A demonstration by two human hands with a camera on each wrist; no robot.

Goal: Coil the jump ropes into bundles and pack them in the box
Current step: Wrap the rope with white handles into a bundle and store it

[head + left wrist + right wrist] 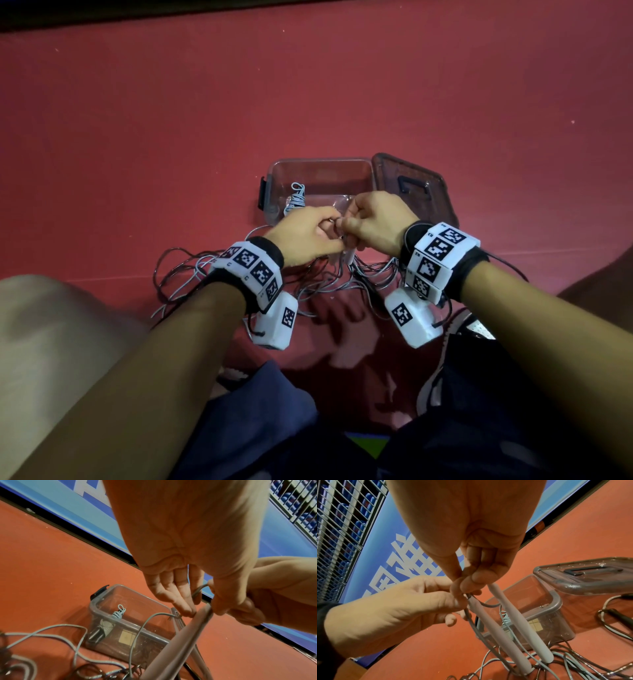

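Observation:
My two hands meet just in front of the clear plastic box. My right hand pinches the tops of two pale jump rope handles, which hang down side by side. Just left of them, my left hand pinches the grey cord where it leaves one handle. The rest of that cord trails down into a loose tangle of grey and dark ropes on the red floor. A coiled light-blue rope bundle lies inside the box.
The box's smoky lid with a dark handle lies open against the box's right side. A dark rope handle lies on the floor to the right. My knees and shoes frame the tangle. A blue banner and a wire fence stand beyond the floor's edge.

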